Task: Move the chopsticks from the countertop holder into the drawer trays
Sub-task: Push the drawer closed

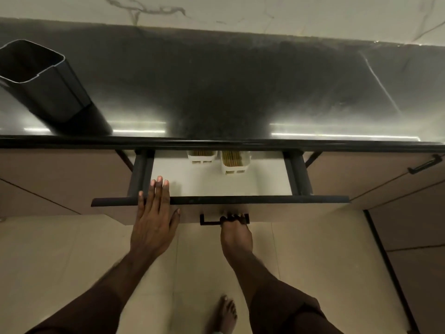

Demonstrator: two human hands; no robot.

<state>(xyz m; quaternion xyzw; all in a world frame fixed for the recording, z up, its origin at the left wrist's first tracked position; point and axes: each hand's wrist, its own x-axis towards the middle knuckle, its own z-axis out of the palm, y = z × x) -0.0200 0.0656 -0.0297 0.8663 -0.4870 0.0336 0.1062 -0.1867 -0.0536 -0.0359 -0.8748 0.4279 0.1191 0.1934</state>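
Observation:
The drawer under the dark countertop stands partly pulled out. At its back sit two white trays, a left tray and a right tray, each holding tan chopsticks. A dark rectangular holder stands on the countertop at the far left; nothing shows inside it. My left hand lies flat with spread fingers on the drawer's front edge. My right hand has its fingers curled around the black drawer handle.
The glossy dark countertop spans the view with a marble wall behind. Brown cabinet fronts flank the drawer, with another black handle at the right. Below are beige floor tiles and my bare foot.

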